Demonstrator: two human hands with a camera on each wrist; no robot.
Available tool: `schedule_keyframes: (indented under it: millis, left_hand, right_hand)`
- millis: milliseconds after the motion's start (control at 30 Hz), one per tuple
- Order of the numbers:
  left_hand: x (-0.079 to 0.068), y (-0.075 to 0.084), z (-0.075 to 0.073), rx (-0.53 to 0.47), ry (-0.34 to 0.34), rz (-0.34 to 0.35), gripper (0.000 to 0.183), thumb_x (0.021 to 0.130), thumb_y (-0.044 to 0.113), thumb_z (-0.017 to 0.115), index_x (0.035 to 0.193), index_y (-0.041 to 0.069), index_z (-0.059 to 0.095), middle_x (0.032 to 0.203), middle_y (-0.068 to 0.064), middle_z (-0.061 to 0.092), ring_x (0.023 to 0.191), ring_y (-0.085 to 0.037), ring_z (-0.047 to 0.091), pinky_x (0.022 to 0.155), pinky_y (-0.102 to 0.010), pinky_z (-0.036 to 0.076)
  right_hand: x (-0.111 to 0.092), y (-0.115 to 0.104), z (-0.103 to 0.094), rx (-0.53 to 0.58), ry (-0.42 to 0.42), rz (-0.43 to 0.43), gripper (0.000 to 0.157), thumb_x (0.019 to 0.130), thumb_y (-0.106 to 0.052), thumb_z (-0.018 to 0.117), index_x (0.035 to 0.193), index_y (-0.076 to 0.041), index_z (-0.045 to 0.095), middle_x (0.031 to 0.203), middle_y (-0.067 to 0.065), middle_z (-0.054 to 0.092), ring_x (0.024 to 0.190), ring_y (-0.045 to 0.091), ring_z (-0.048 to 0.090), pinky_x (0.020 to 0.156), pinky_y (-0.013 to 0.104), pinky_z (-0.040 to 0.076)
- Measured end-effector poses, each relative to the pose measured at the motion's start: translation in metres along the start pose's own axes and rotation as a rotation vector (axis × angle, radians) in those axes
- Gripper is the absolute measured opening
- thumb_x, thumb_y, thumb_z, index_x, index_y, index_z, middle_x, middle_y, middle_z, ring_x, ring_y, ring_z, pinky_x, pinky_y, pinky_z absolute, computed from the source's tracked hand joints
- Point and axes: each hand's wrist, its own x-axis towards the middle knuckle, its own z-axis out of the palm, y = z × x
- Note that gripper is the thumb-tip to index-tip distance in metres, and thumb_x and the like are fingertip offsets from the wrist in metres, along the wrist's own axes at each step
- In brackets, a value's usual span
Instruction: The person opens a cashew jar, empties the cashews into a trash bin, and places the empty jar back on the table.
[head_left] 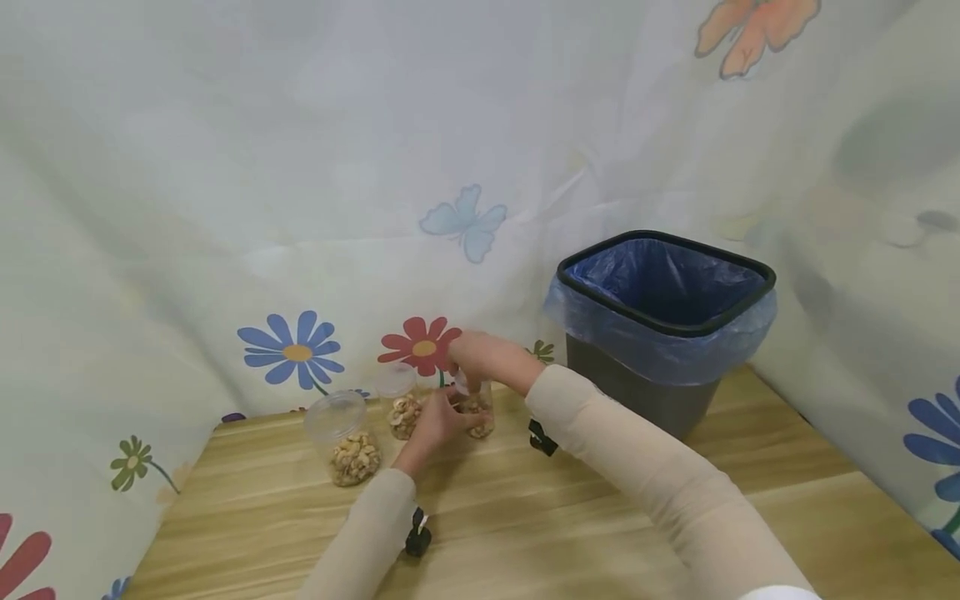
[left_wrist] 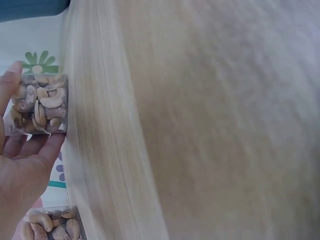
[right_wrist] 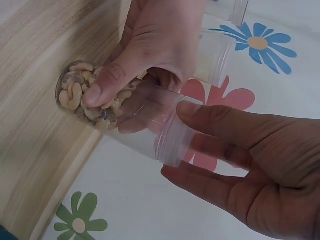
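A clear plastic jar with cashew nuts in its lower part stands on the table, near the wall. My left hand grips this jar low down, thumb on the near side and fingers behind it, as the left wrist view also shows the hand around the nuts. From above, my right hand holds the jar's clear lid between thumb and fingers. Beside the left hand stand two more jars of nuts, a middle jar and a left jar, both with clear tops.
At the right a grey bin with a blue bag liner stands on the wood-grain table. A printed cloth wall with flowers and butterflies rises along the table's back edge. Black wrist-camera mounts show beneath both sleeves.
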Motion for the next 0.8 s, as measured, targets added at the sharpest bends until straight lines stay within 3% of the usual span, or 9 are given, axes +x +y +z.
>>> schedule_keyframes:
  millis: [133, 267, 367, 433, 500, 667, 800]
  left_hand:
    - [-0.001, 0.0, 0.002, -0.007, 0.01, -0.03, 0.034, 0.077, 0.029, 0.091, 0.1, 0.011, 0.074, 0.095, -0.002, 0.072, 0.08, -0.013, 0.056, 0.066, -0.029, 0.045]
    - [-0.002, 0.002, 0.0, -0.003, -0.002, -0.034, 0.041, 0.079, 0.033, 0.09, 0.107, 0.009, 0.073, 0.098, -0.005, 0.073, 0.081, -0.014, 0.057, 0.067, -0.031, 0.045]
    - [-0.003, 0.001, -0.001, 0.011, -0.015, -0.038, 0.043, 0.077, 0.034, 0.091, 0.107, 0.009, 0.073, 0.104, -0.005, 0.074, 0.084, -0.014, 0.059, 0.07, -0.031, 0.048]
    - [-0.002, 0.001, -0.003, 0.011, -0.015, -0.033, 0.041, 0.077, 0.033, 0.091, 0.106, 0.01, 0.074, 0.107, -0.003, 0.074, 0.088, -0.014, 0.062, 0.073, -0.032, 0.051]
    - [-0.002, 0.0, -0.004, 0.006, -0.018, -0.034, 0.038, 0.076, 0.033, 0.092, 0.103, 0.011, 0.075, 0.104, -0.001, 0.075, 0.087, -0.014, 0.062, 0.073, -0.032, 0.051]
    - [0.002, 0.001, -0.002, -0.015, -0.02, -0.023, 0.035, 0.076, 0.03, 0.092, 0.099, 0.01, 0.075, 0.102, -0.002, 0.075, 0.088, -0.016, 0.064, 0.074, -0.034, 0.053]
    - [0.001, 0.003, 0.0, -0.02, -0.017, -0.04, 0.04, 0.076, 0.031, 0.092, 0.104, 0.009, 0.074, 0.11, -0.005, 0.074, 0.099, -0.019, 0.066, 0.083, -0.037, 0.056]
  right_hand:
    - [0.001, 0.0, -0.002, 0.032, -0.069, -0.025, 0.042, 0.087, -0.007, 0.078, 0.127, -0.013, 0.071, 0.127, 0.003, 0.067, 0.106, 0.017, 0.06, 0.087, 0.03, 0.054]
    - [0.003, -0.004, -0.005, 0.073, -0.1, 0.047, 0.042, 0.095, -0.018, 0.071, 0.135, -0.012, 0.064, 0.131, 0.004, 0.065, 0.112, 0.018, 0.06, 0.091, 0.032, 0.052]
    - [0.004, -0.009, -0.005, 0.097, -0.084, 0.138, 0.026, 0.098, -0.025, 0.067, 0.119, -0.009, 0.07, 0.106, 0.002, 0.068, 0.091, 0.015, 0.06, 0.078, 0.029, 0.051]
    - [0.006, -0.013, -0.003, 0.119, -0.078, 0.199, 0.017, 0.099, -0.023, 0.064, 0.102, -0.009, 0.072, 0.084, 0.0, 0.061, 0.073, 0.014, 0.052, 0.067, 0.027, 0.045]
    - [0.007, -0.016, 0.0, 0.135, -0.065, 0.245, 0.018, 0.099, -0.022, 0.062, 0.093, -0.008, 0.072, 0.074, -0.001, 0.052, 0.066, 0.013, 0.044, 0.062, 0.026, 0.039]
    - [0.005, -0.019, 0.003, 0.133, -0.008, 0.278, 0.016, 0.099, -0.02, 0.067, 0.096, -0.007, 0.076, 0.074, -0.001, 0.054, 0.067, 0.012, 0.044, 0.062, 0.024, 0.04]
    - [0.005, -0.016, 0.0, 0.108, 0.006, 0.206, 0.014, 0.092, -0.019, 0.077, 0.098, -0.007, 0.073, 0.083, 0.0, 0.064, 0.072, 0.012, 0.051, 0.067, 0.024, 0.047]
